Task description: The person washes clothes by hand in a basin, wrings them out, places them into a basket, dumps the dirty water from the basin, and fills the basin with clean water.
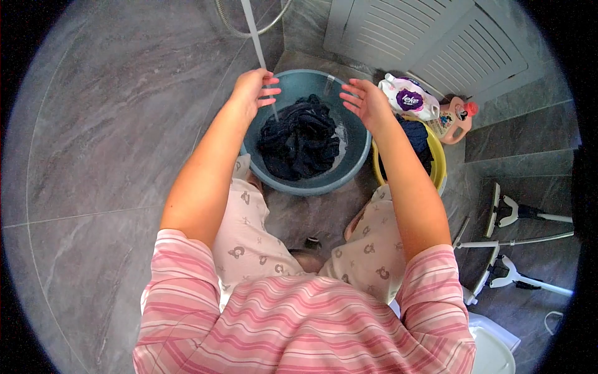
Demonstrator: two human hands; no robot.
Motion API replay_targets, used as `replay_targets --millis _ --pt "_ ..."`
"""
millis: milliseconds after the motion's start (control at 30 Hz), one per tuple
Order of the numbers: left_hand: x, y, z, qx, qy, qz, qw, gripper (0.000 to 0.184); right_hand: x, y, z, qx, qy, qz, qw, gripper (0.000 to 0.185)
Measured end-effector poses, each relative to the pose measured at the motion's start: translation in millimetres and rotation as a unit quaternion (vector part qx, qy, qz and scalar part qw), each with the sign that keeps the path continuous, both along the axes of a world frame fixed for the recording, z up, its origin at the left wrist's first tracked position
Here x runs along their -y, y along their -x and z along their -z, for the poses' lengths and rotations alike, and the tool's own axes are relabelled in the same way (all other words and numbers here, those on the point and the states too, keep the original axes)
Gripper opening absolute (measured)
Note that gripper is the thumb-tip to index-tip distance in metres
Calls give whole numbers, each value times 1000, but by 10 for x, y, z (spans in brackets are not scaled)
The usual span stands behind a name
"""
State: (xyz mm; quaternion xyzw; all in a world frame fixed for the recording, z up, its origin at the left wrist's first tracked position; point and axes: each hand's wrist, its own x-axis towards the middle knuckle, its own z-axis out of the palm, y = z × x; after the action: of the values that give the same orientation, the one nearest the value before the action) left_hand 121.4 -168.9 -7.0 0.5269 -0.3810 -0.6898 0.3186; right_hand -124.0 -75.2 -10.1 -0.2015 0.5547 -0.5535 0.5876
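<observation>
Between my knees stands a round blue-grey basin (360, 149) with dark wet clothes (299, 140) heaped in it. A thin stream of water (254, 34) comes down from above into the basin, passing beside my left hand. My left hand (254, 88) is over the basin's left rim, fingers spread and holding nothing. Over the right rim, my right hand (367, 103) is raised with its fingers apart, also holding nothing. Neither hand touches the clothes.
Right of the basin, a yellow basin (441, 163) holds more dark cloth (416, 140). Behind it are a white bottle with a purple label (408, 98) and a pink jug with a red cap (453, 121). Squeegee-like tools (514, 274) lean at right. A metal hose (233, 28) hangs at the top.
</observation>
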Motion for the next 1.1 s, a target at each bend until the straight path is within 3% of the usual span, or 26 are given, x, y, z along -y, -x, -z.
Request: replay_targets --millis 167,1100 --pt "-8 1 -29 -3 -4 -2 1000 23 15 -4 -7 8 -13 7 1000 31" --pt "24 -35 -8 2 -7 -1 1000 24 28 -43 -13 1 -10 1 1000 36"
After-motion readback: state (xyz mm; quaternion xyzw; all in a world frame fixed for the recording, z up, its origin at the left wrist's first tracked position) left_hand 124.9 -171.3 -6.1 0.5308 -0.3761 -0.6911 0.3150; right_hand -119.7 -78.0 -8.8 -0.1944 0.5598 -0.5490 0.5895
